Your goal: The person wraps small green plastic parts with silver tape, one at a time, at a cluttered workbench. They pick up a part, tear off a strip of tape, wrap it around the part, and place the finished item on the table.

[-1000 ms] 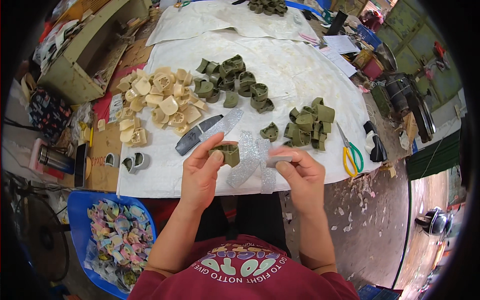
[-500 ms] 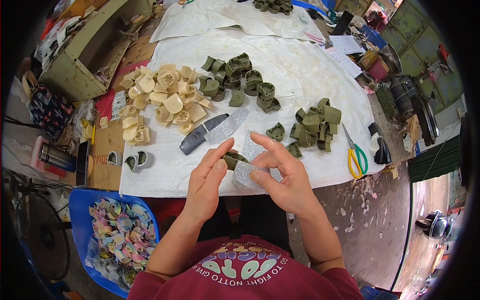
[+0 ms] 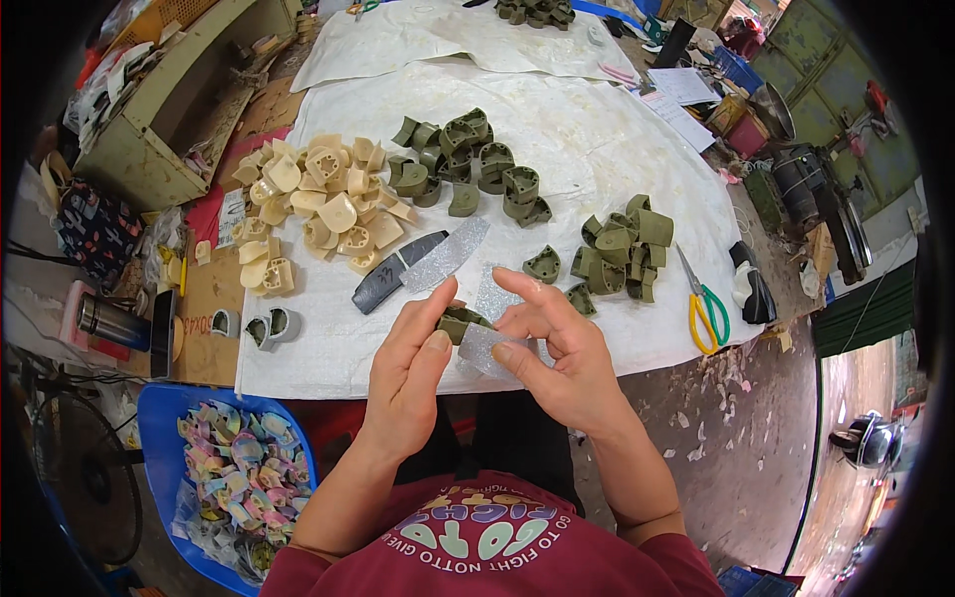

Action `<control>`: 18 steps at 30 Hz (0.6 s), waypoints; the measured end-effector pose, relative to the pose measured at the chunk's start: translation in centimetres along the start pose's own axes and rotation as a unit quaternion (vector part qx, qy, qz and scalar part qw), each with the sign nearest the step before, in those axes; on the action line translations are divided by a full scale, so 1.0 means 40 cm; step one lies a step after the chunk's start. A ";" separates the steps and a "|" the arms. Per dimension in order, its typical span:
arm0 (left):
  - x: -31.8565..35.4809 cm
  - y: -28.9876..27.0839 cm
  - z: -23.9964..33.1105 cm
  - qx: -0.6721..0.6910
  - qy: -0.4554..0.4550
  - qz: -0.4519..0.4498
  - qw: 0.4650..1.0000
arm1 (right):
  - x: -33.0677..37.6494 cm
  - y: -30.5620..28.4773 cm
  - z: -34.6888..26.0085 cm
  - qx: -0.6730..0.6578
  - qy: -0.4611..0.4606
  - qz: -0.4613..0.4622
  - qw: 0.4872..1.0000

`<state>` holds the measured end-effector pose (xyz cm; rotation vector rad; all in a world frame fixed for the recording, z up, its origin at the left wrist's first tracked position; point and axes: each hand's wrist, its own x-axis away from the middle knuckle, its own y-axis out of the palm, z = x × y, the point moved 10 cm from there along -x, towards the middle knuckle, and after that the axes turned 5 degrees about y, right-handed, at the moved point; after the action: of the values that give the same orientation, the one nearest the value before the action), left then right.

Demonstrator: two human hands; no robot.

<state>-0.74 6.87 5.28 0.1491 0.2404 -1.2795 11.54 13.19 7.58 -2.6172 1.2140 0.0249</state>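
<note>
Over the table's near edge, my left hand is closed on an olive-green plastic shoe heel, thumb on its near side. My right hand pinches a silver glitter strip between thumb and fingers. The strip lies against the heel's near side; how much of it touches is hidden. Another glitter piece rests on the cloth just beyond my fingers. Farther left, a glitter strip lies across a dark grey folded bundle. Loose green heels sit past my right hand.
Cream heels are heaped at the left, green heels behind and to the right. Grey-covered heels stand near the left edge. Scissors lie at the right. A blue tub of colourful pieces sits below left.
My hands have shifted slightly with the heel and strip. The strip's near-left corner has turned a little, showing more of the heel. The whole view has also moved slightly.
</note>
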 end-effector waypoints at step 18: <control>0.011 0.014 0.012 0.079 0.118 0.108 0.984 | 0.113 0.097 0.199 -0.468 0.156 0.030 0.869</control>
<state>-0.03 6.50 5.61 0.4528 0.3173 -1.0629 12.29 9.28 -1.53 -3.5059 1.7102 0.2789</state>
